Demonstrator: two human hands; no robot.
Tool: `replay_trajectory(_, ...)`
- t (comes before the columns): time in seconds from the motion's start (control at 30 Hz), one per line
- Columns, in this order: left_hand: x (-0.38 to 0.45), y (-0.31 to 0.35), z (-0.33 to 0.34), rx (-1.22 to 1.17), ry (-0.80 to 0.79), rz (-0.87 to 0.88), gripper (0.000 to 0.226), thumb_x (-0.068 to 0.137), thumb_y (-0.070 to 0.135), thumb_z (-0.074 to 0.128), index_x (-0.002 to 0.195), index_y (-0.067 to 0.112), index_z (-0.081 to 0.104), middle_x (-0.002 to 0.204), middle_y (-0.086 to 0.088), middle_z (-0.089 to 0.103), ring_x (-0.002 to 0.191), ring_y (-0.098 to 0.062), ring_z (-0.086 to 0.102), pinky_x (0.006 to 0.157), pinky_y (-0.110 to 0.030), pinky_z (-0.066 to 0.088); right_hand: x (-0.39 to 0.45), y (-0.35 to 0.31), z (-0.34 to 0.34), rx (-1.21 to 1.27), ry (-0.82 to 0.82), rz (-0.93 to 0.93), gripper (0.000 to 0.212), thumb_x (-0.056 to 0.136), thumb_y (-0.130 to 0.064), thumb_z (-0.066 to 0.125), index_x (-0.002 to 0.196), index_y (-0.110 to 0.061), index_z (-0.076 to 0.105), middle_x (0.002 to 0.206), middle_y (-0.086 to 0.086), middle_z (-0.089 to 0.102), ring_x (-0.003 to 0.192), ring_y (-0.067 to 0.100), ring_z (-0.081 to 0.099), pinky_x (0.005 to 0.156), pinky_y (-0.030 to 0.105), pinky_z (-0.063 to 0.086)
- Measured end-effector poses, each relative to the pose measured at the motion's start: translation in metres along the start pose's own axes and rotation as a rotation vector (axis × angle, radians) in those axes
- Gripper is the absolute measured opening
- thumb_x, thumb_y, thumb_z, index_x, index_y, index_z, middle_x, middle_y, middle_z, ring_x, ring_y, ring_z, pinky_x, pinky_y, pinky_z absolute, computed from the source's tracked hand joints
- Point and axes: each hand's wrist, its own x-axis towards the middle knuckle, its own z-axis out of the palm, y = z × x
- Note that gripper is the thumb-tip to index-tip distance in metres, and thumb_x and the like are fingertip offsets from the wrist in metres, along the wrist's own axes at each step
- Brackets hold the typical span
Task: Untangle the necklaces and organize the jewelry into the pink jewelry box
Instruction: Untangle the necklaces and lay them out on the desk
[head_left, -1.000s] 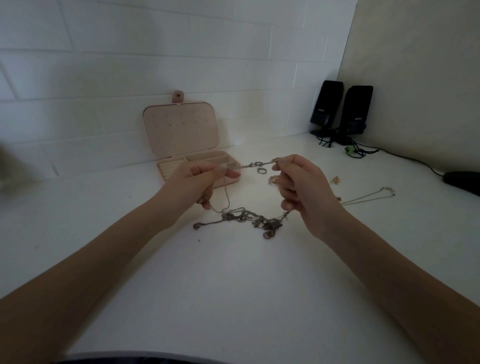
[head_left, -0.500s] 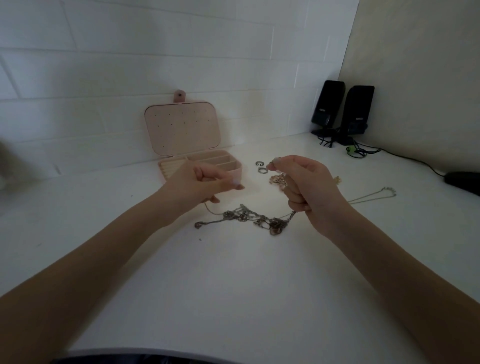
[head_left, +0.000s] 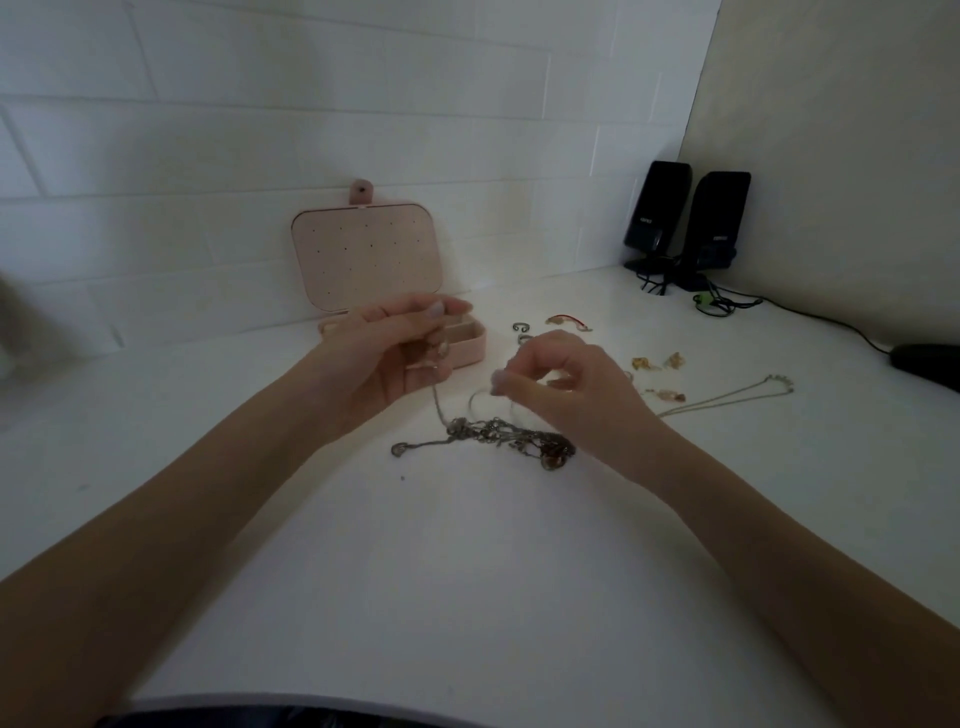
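Left hand (head_left: 387, 358) is up in front of the box (head_left: 470, 348), fingers curled in w/ thumb and index pinched on a thin chain (head_left: 439, 400). The chain hangs down from that pinch and runs into the tangle (head_left: 498, 439) of dark necklaces lying on the table (head_left: 467, 597). One end of the tangle trails left w/ a small round pendant (head_left: 399, 450) on it, flat on the table.

Right hand (head_left: 563, 387) hovers just above the right side of the tangle, thumb and index tips close together. Looks like it's pinching something fine, but it's blurry, so can't tell if it's actually got a strand or not.

Box is pink, lid (head_left: 366, 257) standing open against the tiled wall, lots of tiny holes in the lid. The tray part is mostly hidden behind the left hand, so can't see what's in it.

Rest of the jewelry is loose on the table, right of the box: a couple of small rings (head_left: 521, 327), a red-and-gold piece (head_left: 569, 322), some little gold earrings (head_left: 657, 362), and a light chain necklace (head_left: 727, 397) stretched out toward the right, well apart from the tangle.

Back corner has two black speakers (head_left: 688, 226) w/ cables.
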Motion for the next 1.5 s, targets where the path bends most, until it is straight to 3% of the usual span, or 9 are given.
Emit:
replay_trajectory(0.17, -0.002, -0.006, 0.006, -0.027, -0.132, -0.021, 0.022, 0.077, 0.009, 0.054, 0.077, 0.014, 0.076, 0.069, -0.002, 0.066, 0.061, -0.008, 0.063, 0.065, -0.022, 0.056, -0.004, -0.004, 0.01, -0.051, -0.145, 0.014, 0.017, 0.08, -0.04, 0.07, 0.092, -0.038, 0.058, 0.104, -0.017, 0.057, 0.099, 0.0, 0.054, 0.086, 0.018, 0.042)
replay_trajectory(0.27, -0.003, -0.009, 0.01, -0.039, -0.152, -0.041, 0.022, 0.074, 0.009, 0.055, 0.076, 0.014, 0.076, 0.069, -0.002, 0.067, 0.062, -0.009, 0.064, 0.063, -0.02, 0.056, -0.004, -0.005, 0.019, -0.007, -0.154, -0.024, 0.009, 0.081, -0.03, 0.072, 0.085, -0.026, 0.064, 0.096, -0.01, 0.066, 0.091, 0.0, 0.059, 0.084, 0.019, 0.043)
replay_trajectory(0.4, 0.0, -0.009, 0.008, -0.14, -0.056, 0.0, 0.021, 0.075, 0.007, 0.056, 0.073, 0.013, 0.076, 0.067, -0.002, 0.067, 0.057, -0.008, 0.062, 0.063, -0.022, 0.057, -0.002, -0.004, 0.011, 0.149, -0.145, 0.013, 0.012, 0.085, -0.019, 0.069, 0.089, -0.01, 0.075, 0.079, -0.004, 0.073, 0.071, 0.004, 0.068, 0.071, 0.018, 0.052)
replay_trajectory(0.7, 0.007, -0.006, -0.006, -0.343, 0.117, 0.021, 0.015, 0.074, 0.014, 0.061, 0.075, 0.013, 0.076, 0.064, 0.001, 0.057, 0.05, -0.002, 0.049, 0.038, -0.011, 0.038, 0.003, -0.012, -0.008, 0.676, -0.065, 0.199, 0.022, 0.095, -0.016, 0.053, 0.078, -0.006, 0.063, 0.076, 0.01, 0.071, 0.082, 0.023, 0.069, 0.09, 0.035, 0.054)
replay_trajectory(0.83, 0.008, -0.004, -0.022, -0.391, 0.006, -0.024, 0.03, 0.056, 0.02, 0.082, 0.084, 0.016, 0.074, 0.069, 0.004, 0.058, 0.053, -0.002, 0.048, 0.03, -0.01, 0.032, 0.006, -0.012, -0.02, 0.994, -0.057, 0.354, 0.026, 0.096, -0.023, 0.049, 0.072, -0.013, 0.05, 0.051, -0.001, 0.047, 0.049, 0.013, 0.048, 0.067, 0.031, 0.058)
replay_trajectory(0.9, 0.009, -0.003, -0.027, -0.314, 0.016, -0.036, 0.032, 0.057, 0.023, 0.084, 0.087, 0.018, 0.073, 0.073, 0.005, 0.058, 0.055, -0.002, 0.048, 0.028, -0.01, 0.029, 0.007, -0.01, -0.026, 1.004, -0.017, 0.365, 0.022, 0.096, -0.025, 0.05, 0.076, -0.015, 0.052, 0.049, -0.005, 0.035, 0.045, 0.01, 0.032, 0.052, 0.023, 0.048)
replay_trajectory(1.03, 0.009, -0.004, -0.025, 0.1, 0.13, -0.041, 0.015, 0.07, 0.015, 0.066, 0.081, 0.022, 0.075, 0.069, 0.006, 0.053, 0.052, -0.004, 0.038, 0.031, -0.012, 0.026, 0.009, -0.005, -0.039, 1.06, 0.06, 0.325, 0.014, 0.095, -0.023, 0.051, 0.09, -0.015, 0.061, 0.053, -0.006, 0.029, 0.044, 0.007, 0.025, 0.049, 0.018, 0.036)
replay_trajectory(1.23, 0.003, -0.015, -0.02, 0.691, -0.052, -0.031, 0.01, 0.086, 0.007, 0.063, 0.091, 0.008, 0.072, 0.072, 0.013, 0.07, 0.057, 0.002, 0.053, 0.051, -0.015, 0.046, 0.009, 0.0, -0.043, 1.067, 0.111, 0.305, 0.015, 0.094, -0.023, 0.052, 0.094, -0.016, 0.066, 0.054, -0.007, 0.033, 0.044, 0.007, 0.029, 0.048, 0.018, 0.038)
replay_trajectory(1.5, 0.005, -0.014, -0.014, 0.376, 0.216, 0.067, 0.012, 0.087, 0.002, 0.059, 0.083, 0.009, 0.068, 0.062, -0.001, 0.068, 0.056, -0.01, 0.064, 0.059, -0.024, 0.057, 0.012, 0.005, -0.06, 0.898, 0.277, 0.392, 0.01, 0.09, -0.015, 0.06, 0.091, -0.01, 0.069, 0.057, -0.003, 0.044, 0.048, 0.007, 0.04, 0.057, 0.02, 0.049)
